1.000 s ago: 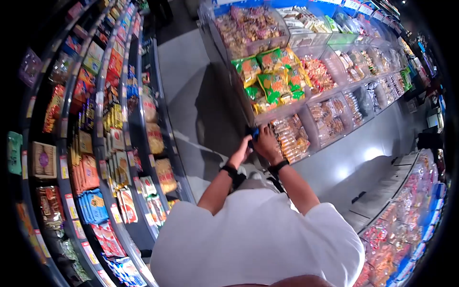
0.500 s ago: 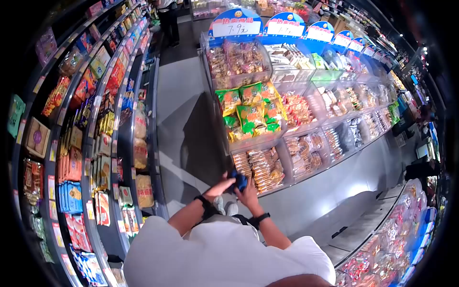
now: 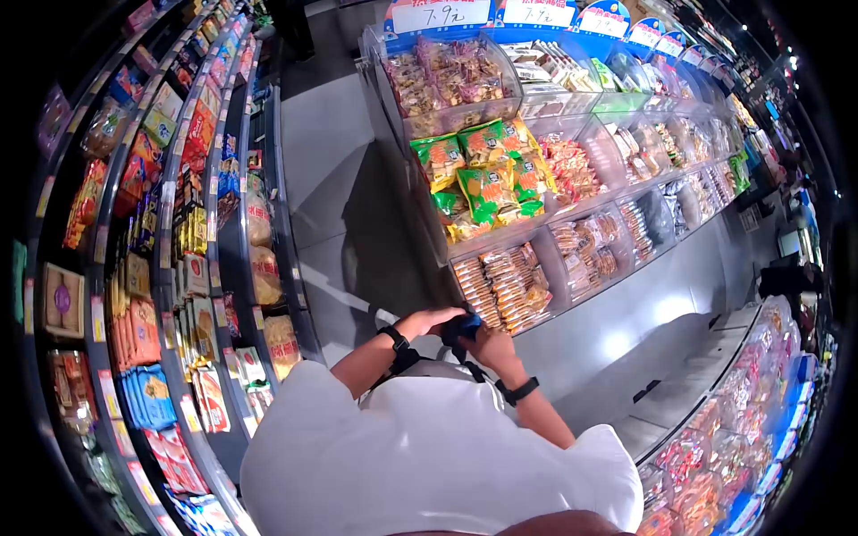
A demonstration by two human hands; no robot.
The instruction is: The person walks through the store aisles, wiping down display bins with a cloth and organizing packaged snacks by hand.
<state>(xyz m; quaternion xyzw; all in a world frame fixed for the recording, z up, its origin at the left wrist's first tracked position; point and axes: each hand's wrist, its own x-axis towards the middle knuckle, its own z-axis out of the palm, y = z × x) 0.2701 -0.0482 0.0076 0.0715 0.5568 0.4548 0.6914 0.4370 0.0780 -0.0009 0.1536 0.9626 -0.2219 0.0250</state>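
Observation:
In front of my waist, a small dark blue object [image 3: 460,329] sits between my two hands; its kind I cannot make out. My left hand [image 3: 431,321] grips it from the left, its fingers reaching along the top side. On the right, my right hand [image 3: 492,347] is closed around it. Both wrists wear black bands. Just beyond the hands is a clear bin of small wrapped snacks [image 3: 506,290] in rows. Above that bin lie green and orange snack bags [image 3: 487,183].
A tiered display of clear bins [image 3: 572,210] with price signs [image 3: 442,13] stands ahead. Tall shelves [image 3: 214,241] of packaged food run along my left. Another bin stand [image 3: 693,447] curves round at lower right. Grey floor [image 3: 326,143] shows between the shelves and display.
My view has shifted, so the display sits larger and its signs are partly cut off at the top. Both hands have moved slightly right and up in view, still around the dark blue object.

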